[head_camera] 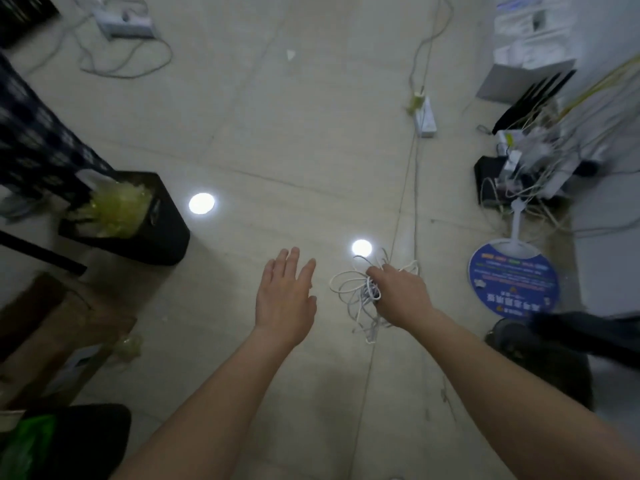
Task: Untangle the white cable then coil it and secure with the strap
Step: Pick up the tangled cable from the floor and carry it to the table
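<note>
Below both hands lies the pale tiled floor (294, 133), with a black bin (145, 223) of yellowish scraps well off beyond my left hand (285, 299) and a round blue fan (512, 278) lying flat just past my right hand (401, 296). A heap of routers and wiring (533, 161) sits farther out on that same side.

My right hand is curled around the white cable (360, 292), gripping the bundle from above; loose loops spill out toward the left hand and a few tails hang down toward me. My left hand is flat and spread, holding nothing, palm down, just beside the tangle but not touching it.

So the cable lies directly to the right of the free hand, its loops facing that way, with no clear long axis yet. I judge the left hand should go in sideways to catch a loop. I can't make out the strap.
</note>
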